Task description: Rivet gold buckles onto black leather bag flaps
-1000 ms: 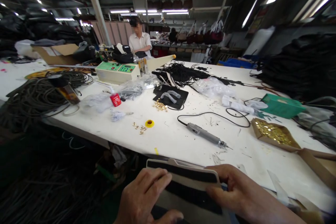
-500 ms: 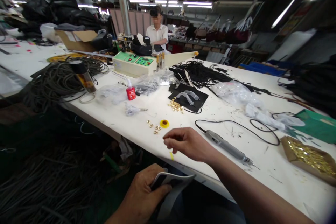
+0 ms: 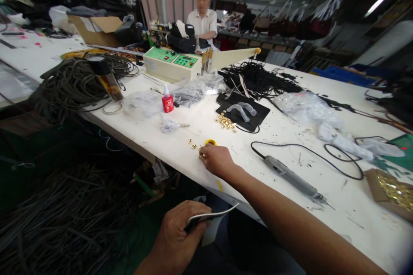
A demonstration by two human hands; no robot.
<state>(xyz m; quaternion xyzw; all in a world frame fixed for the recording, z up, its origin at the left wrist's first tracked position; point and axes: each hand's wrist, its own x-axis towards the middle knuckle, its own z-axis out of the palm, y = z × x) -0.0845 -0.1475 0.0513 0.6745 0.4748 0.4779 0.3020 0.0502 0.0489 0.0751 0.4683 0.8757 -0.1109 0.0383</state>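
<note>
My left hand (image 3: 180, 232) is closed on a thin black piece with a white edge (image 3: 213, 214), held below the front edge of the white table (image 3: 180, 154). On the tabletop, my right hand (image 3: 217, 160) has its fingers pinched together among small gold rings (image 3: 192, 143); what lies between the fingertips is too small to make out. A yellow roll (image 3: 211, 142) sits just behind these fingers, partly hidden. Farther back, a pile of gold pieces (image 3: 226, 122) lies beside a black sheet (image 3: 248, 114).
A grey electric screwdriver (image 3: 292, 178) with a looped cable lies right of my forearm. A red bottle (image 3: 167, 101), cord coils (image 3: 71, 86) and a green-topped machine (image 3: 172, 63) stand farther back. A box of gold parts (image 3: 392, 191) is far right. Across the table is a person (image 3: 203, 21).
My right hand has moved forward onto the gold rings and its fingers have come together. The piece in my left hand is now seen more edge-on. The camera view has shifted.
</note>
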